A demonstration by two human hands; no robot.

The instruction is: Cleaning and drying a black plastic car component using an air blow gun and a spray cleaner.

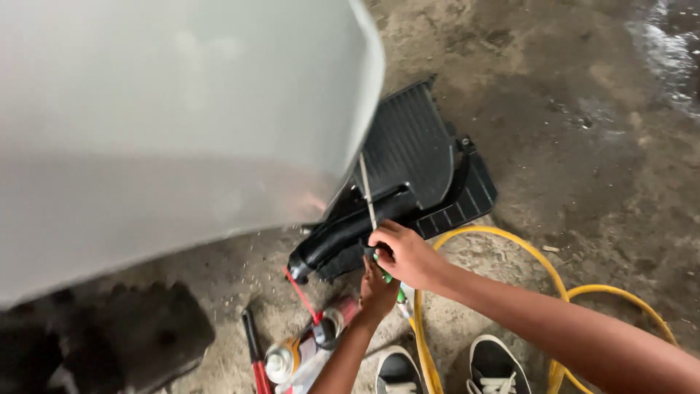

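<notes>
Both hands (397,266) grip a screwdriver (368,197), shaft rising above them.

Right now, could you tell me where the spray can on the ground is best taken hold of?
Grip the spray can around its cylindrical body, coming from above. It lies on its side on the concrete floor, its red straw pointing toward the black plastic housing, so the round side is exposed beside the red-handled tool.

Bare concrete floor (583,146) lies open on the right; the grey car body (168,117) blocks the left.
</notes>
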